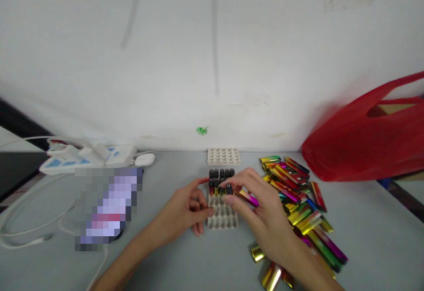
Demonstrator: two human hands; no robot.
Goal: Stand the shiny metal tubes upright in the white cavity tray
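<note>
Off-white, the near tray (223, 225) lay on the grey table (159, 266), in front of a second tray (224, 150) by the wall (165, 83). We found black-topped pieces (216, 173) standing upright in the near tray's back rows; its cups showed towards the front.

We saw the right hand (263, 207) with thumb and forefinger narrowed on a small piece (228, 188), its black end showing over the near tray. A magenta-and-gold piece (248, 197) showed beside those fingers; we could not tell whether it was gripped.

We noted the left hand (185, 209) at the near tray's left side, thumb and forefinger apart, the thumb at the edge and the forefinger beside the black-topped pieces.

To the right we recorded a loose pile of shiny pieces (291, 185), with a red bag (361, 145) behind. To the left were a blurred phone (111, 207), a power strip (89, 156), a white case (145, 159) and white cables (24, 236).
</note>
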